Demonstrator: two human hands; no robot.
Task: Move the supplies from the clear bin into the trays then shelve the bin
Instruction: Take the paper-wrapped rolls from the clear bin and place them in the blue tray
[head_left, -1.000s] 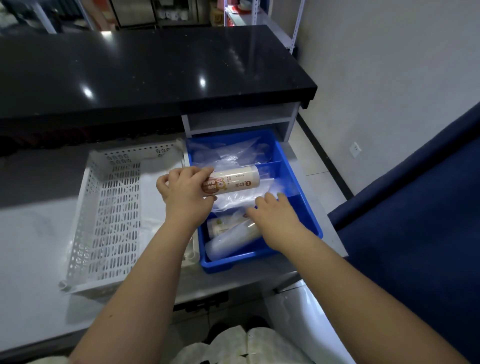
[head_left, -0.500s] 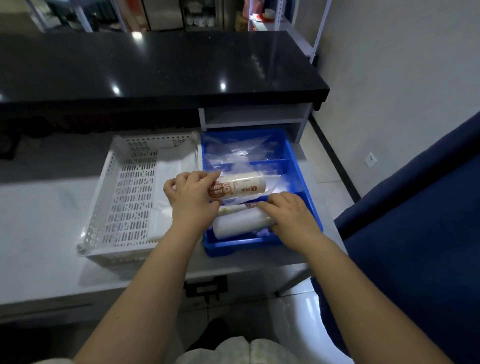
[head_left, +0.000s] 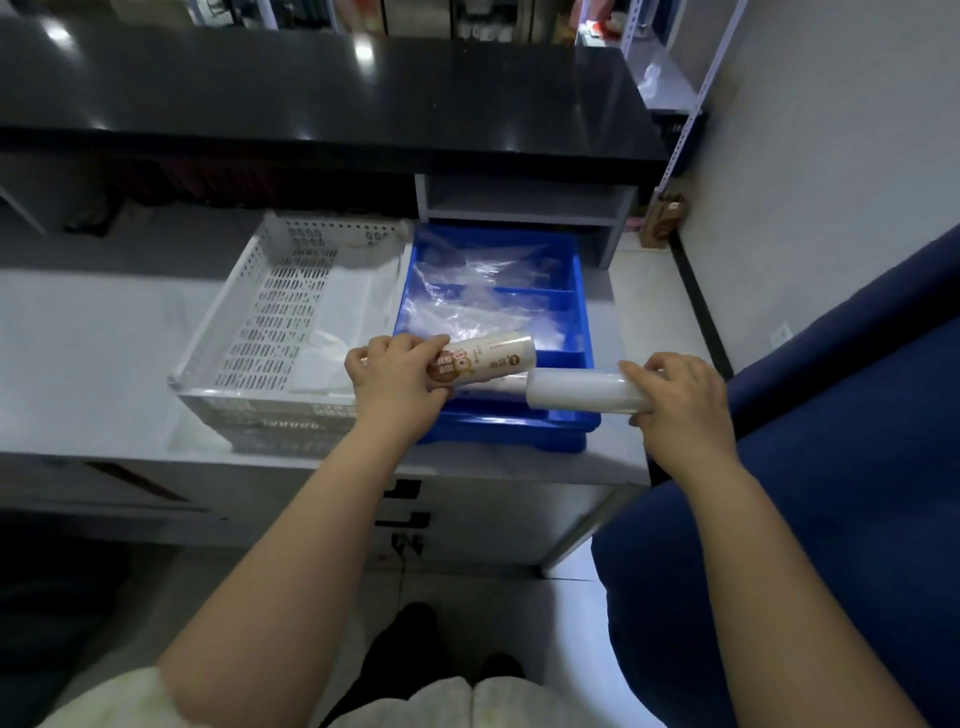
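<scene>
on a pale counter (head_left: 104, 338), the left hand (head_left: 397, 382) grips a labelled roll (head_left: 485, 356) over the blue tray (head_left: 579, 322). the right hand (head_left: 680, 400) clasps a plain white roll (head_left: 576, 397) jutting leftward from its fingers; the label print is unreadable.

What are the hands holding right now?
Left hand: closed around the printed roll.
Right hand: closed around the plain white roll.

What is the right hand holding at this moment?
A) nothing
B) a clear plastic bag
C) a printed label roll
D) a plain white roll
D: the right hand grips a plain white roll at the near right corner of the blue tray; the left hand has the printed roll.
</scene>
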